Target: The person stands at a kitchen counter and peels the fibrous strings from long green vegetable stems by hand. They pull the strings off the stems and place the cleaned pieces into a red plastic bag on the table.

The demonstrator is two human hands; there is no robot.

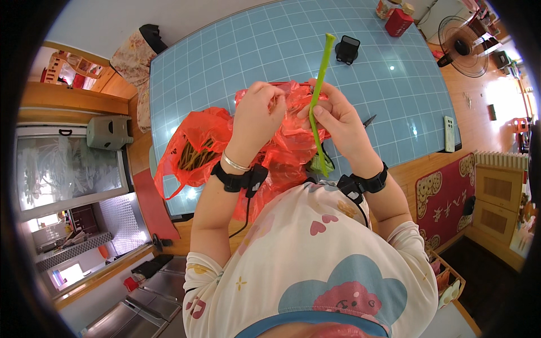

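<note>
My right hand point(344, 122) pinches a long bright green vegetable stalk point(322, 80) between thumb and fingers. The stalk stands nearly upright in the view, with a slight bend at the grip. To its left, my left hand point(258, 116) hovers with curled fingers over a crumpled red plastic bag point(291, 143). Whether anything thin sits between those fingertips is too small to tell. Another red plastic bag point(203, 122) lies open at the left, with several brownish-green stems point(195, 155) inside. A green item point(315, 164), partly hidden, shows below the held stalk.
On the blue tiled table point(262, 46), a dark pointed blade point(370, 121) pokes out beside my right hand. Farther back are a black device on a stand point(348, 50) and a red container point(398, 23). A phone point(449, 134) lies at the right edge, and a fan point(463, 46) stands beyond.
</note>
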